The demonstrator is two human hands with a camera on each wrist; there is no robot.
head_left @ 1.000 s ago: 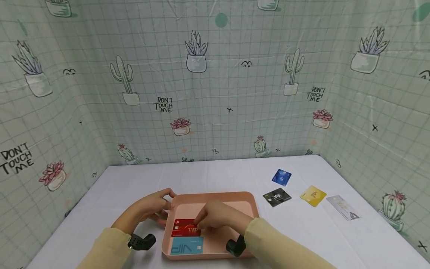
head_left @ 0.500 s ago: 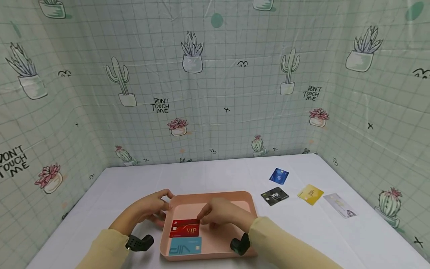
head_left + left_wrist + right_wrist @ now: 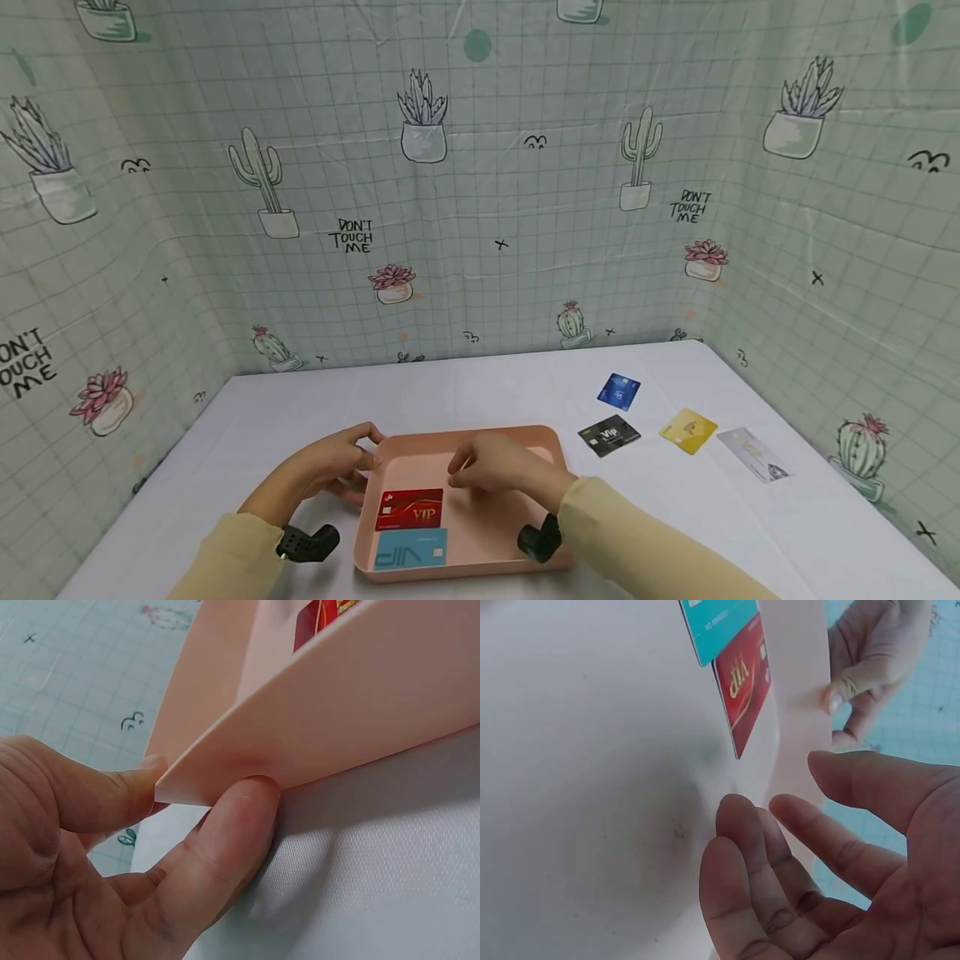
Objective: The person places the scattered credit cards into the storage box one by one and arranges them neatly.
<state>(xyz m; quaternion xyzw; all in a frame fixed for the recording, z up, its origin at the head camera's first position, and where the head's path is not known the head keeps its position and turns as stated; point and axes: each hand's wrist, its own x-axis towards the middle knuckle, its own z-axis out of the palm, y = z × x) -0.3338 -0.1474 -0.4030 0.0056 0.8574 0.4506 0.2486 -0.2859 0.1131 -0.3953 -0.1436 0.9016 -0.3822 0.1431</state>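
My left hand [image 3: 333,467] grips the far left corner of a shallow pink tray [image 3: 555,442]. In the left wrist view its thumb [image 3: 244,825] presses the outer wall, while another finger meets the rim round the corner. Inside the tray's left part lie a red VIP card [image 3: 409,509] and, nearer me, a light blue VIP card [image 3: 411,548], edge to edge. My right hand [image 3: 495,465] hovers over the tray floor, up and to the right of the red card. The right wrist view shows its fingers loosely bent, nothing between them, apart from the red card [image 3: 742,682].
To the right of the tray, several cards lie on the white table [image 3: 480,392]: a blue card [image 3: 619,392], a black VIP card [image 3: 609,435], a yellow card [image 3: 688,430] and a silver card [image 3: 753,455]. A patterned cloth [image 3: 480,192] stands around the table.
My right hand has let go of the red card and drawn back up and to the right. The red card lies flat above the light blue one. The left hand stays at the tray corner.
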